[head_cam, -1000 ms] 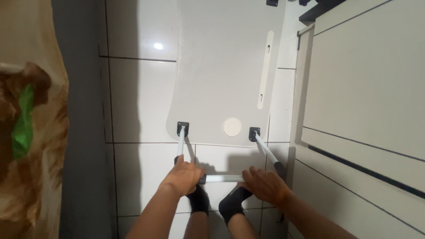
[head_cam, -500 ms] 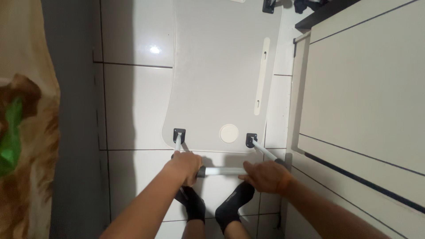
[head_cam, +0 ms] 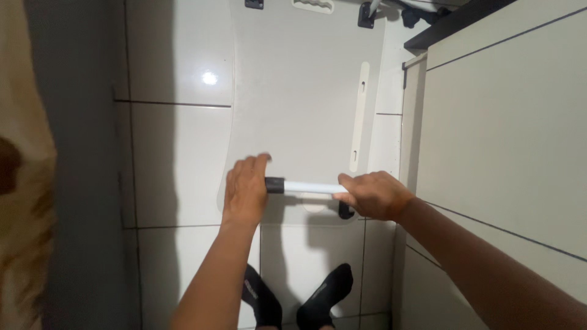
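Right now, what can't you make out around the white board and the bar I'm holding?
Head view only:
- The white board's top end is cut off by the frame edge.
- The bar's ends are covered by the left hand and right hand.
- The bracket is mostly hidden under the right hand.
- The brownish shape at left is blurred and cut off.

Both arms stretched fwd and down from the bottom of the view, bare forearms, no sleeves. Left hand is palm-down w/ fingers pointing away and lying fairly flat, thumb side turned inward, wrist straight; right hand is curled into a loose fist, knuckles up, fingers wrapped under, forearm coming in at a slant from the lower right. Hands sit level w/ each other, a bit apart, and both feet in black socks show below btw the arms.
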